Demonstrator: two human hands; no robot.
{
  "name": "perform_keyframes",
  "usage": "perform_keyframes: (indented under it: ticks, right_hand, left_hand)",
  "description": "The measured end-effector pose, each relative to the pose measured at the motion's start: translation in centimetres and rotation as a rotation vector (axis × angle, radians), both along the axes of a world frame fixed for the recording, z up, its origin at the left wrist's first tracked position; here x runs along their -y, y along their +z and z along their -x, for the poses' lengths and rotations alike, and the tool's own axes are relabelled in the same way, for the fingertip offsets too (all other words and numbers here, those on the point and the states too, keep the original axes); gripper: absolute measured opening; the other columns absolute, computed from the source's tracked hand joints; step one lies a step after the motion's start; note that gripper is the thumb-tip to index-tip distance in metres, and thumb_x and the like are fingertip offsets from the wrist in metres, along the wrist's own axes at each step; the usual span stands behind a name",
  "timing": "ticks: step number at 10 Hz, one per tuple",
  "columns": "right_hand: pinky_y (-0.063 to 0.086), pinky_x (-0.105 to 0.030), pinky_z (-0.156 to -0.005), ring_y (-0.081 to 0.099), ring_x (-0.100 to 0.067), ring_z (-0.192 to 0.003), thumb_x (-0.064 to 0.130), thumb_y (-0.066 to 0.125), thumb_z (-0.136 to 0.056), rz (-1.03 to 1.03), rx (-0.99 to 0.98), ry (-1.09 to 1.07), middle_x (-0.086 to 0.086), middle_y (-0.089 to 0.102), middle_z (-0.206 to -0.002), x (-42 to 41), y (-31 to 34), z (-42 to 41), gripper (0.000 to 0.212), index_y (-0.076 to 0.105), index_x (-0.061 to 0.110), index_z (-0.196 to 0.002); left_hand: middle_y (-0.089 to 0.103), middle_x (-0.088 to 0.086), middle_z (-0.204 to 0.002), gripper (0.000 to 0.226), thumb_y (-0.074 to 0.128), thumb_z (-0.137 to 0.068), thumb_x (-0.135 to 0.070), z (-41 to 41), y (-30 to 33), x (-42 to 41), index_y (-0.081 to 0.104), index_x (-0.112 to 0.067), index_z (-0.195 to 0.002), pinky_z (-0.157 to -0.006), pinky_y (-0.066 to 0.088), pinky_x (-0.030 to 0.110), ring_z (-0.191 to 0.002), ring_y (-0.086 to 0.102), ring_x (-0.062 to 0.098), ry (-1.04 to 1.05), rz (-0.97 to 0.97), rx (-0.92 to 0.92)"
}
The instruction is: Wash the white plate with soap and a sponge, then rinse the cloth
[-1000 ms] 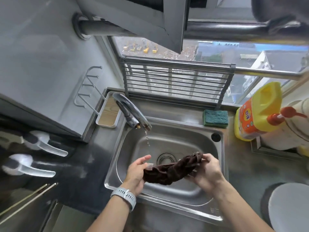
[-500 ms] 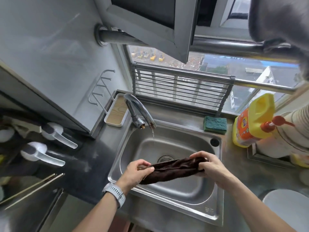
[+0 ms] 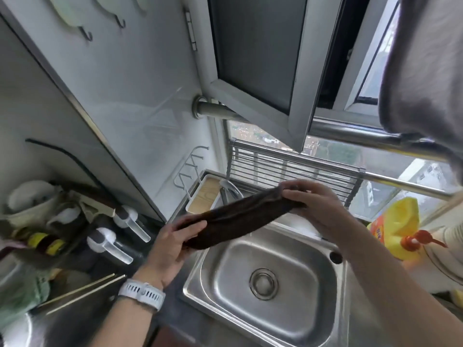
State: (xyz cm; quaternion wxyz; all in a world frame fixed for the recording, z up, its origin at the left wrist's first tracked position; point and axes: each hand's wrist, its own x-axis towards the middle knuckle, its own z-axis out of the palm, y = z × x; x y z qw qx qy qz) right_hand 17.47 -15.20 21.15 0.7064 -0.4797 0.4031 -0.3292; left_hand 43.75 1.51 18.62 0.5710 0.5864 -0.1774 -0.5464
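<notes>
Now we hold the dark brown cloth (image 3: 238, 217) rolled into a long twist, raised above the sink (image 3: 265, 281) and stretched between both hands. Nearest to us, our left hand (image 3: 172, 244), with a white watch (image 3: 141, 294) on the wrist, clasps the lower left end, the fingers curled over it and the thumb on top. Further away and higher, our right hand (image 3: 318, 206) grasps the upper right end, the fingers wrapped around the bunched fabric. So the cloth slopes upward from near-left to far-right, and its middle hangs free over the left rim of the basin.

We judge that the step in hand is the wringing of the rinsed cloth. To do it well, we should bring it lower and more over the middle of the basin, because the near end is now just beside the counter edge and drops could fall outside. Then both hands should turn in opposite directions with a firm grasp, and the twist should stay tight and short.

Behind the cloth, the faucet (image 3: 229, 187) is partly hidden, so we cannot tell if water runs. At the far right stands a yellow detergent bottle (image 3: 398, 221). The white plate and the sponge are not visible.
</notes>
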Motion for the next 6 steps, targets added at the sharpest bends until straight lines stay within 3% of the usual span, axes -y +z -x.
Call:
perform_keyframes:
  ticks: [2,4,5,6]
  right_hand:
    - [0.059,-0.022,-0.062,0.069,-0.019,-0.071,-0.003,0.069,-0.086,-0.023,0.015,-0.168,-0.014,0.07,-0.082,6.6,0.7,-6.5,0.009,0.071,-0.004,-0.095]
    - [0.061,-0.035,-0.073,0.071,-0.028,-0.081,0.009,0.085,-0.075,-0.083,-0.196,-0.232,-0.018,0.074,-0.086,7.7,-6.5,-8.0,0.019,0.075,0.001,-0.089]
    - [0.06,-0.03,-0.067,0.076,-0.026,-0.085,0.018,0.086,-0.076,-0.192,-0.17,-0.264,-0.02,0.075,-0.099,6.5,-6.9,-6.4,0.038,0.07,0.001,-0.106]
    - [0.062,-0.033,-0.074,0.075,-0.025,-0.086,0.025,0.082,-0.079,-0.173,-0.32,-0.241,-0.014,0.073,-0.101,1.4,-7.3,-3.2,0.038,0.066,0.009,-0.11]
  left_hand:
    - [0.078,0.01,-0.095,0.016,0.073,-0.087,-0.01,-1.9,1.8,5.9,0.076,-0.011,-0.103,-0.064,0.058,0.027,-0.087,0.07,0.02,0.15,-0.005,0.03]
    - [0.074,0.023,-0.112,0.025,0.075,-0.089,-0.014,-1.2,-4.4,7.1,0.071,-0.001,-0.11,-0.087,0.06,0.041,-0.102,0.072,0.033,0.134,-0.161,0.093]
    - [0.075,0.021,-0.11,0.03,0.074,-0.09,-0.021,-0.3,-5.6,7.5,0.069,0.0,-0.111,-0.092,0.06,0.047,-0.104,0.072,0.036,0.115,-0.192,0.133]
    - [0.079,0.011,-0.095,0.035,0.075,-0.088,-0.039,0.0,-6.8,6.1,0.07,-0.011,-0.109,-0.085,0.062,0.043,-0.089,0.076,0.029,0.048,-0.277,0.32]
